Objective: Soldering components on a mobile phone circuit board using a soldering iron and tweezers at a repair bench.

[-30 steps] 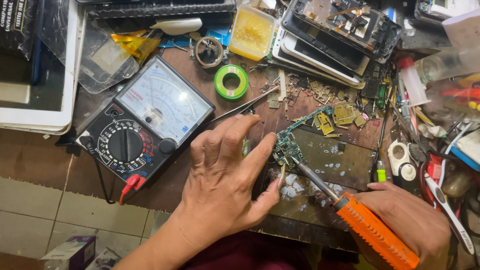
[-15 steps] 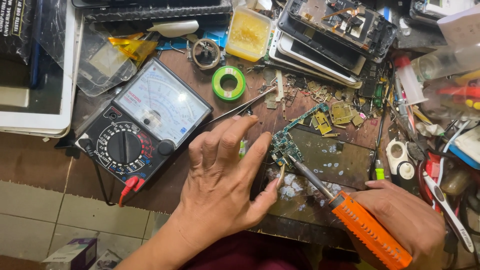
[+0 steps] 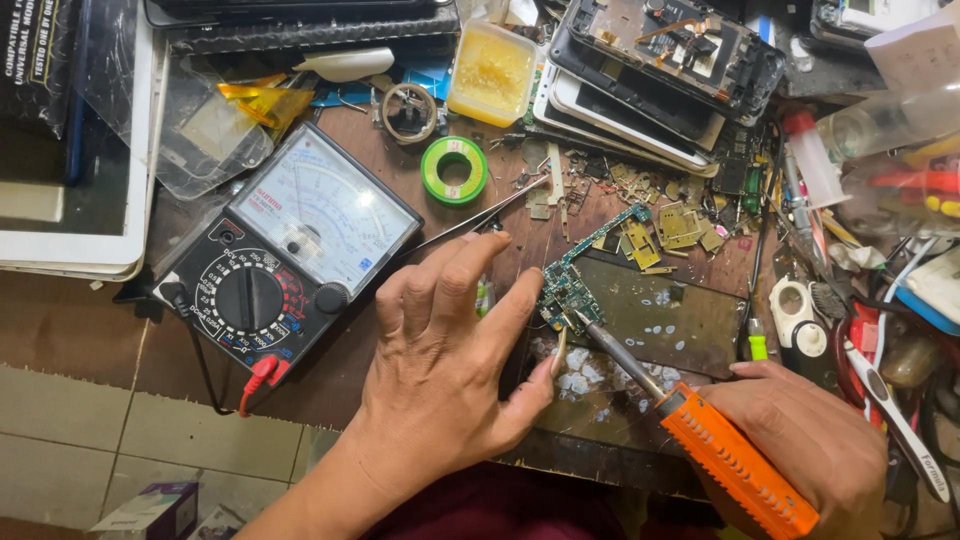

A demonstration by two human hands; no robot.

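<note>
Your left hand (image 3: 440, 370) lies palm-down with fingers spread and loose, its thumb tip pinning a thin sliver just beside the small green circuit board (image 3: 568, 290). Your right hand (image 3: 810, 440) grips the orange-handled soldering iron (image 3: 700, 430), its metal tip touching the board's lower edge on the stained mat (image 3: 680, 320).

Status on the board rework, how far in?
Done: metal shield pieces lie loose beside the small green circuit board, apparently stripped off. In hand: the right hand holds an orange-handled soldering iron with its tip at the board's lower edge; the left hand steadies beside it. Left: the black analog multimeter sits apart, its leads not on the board.
</note>
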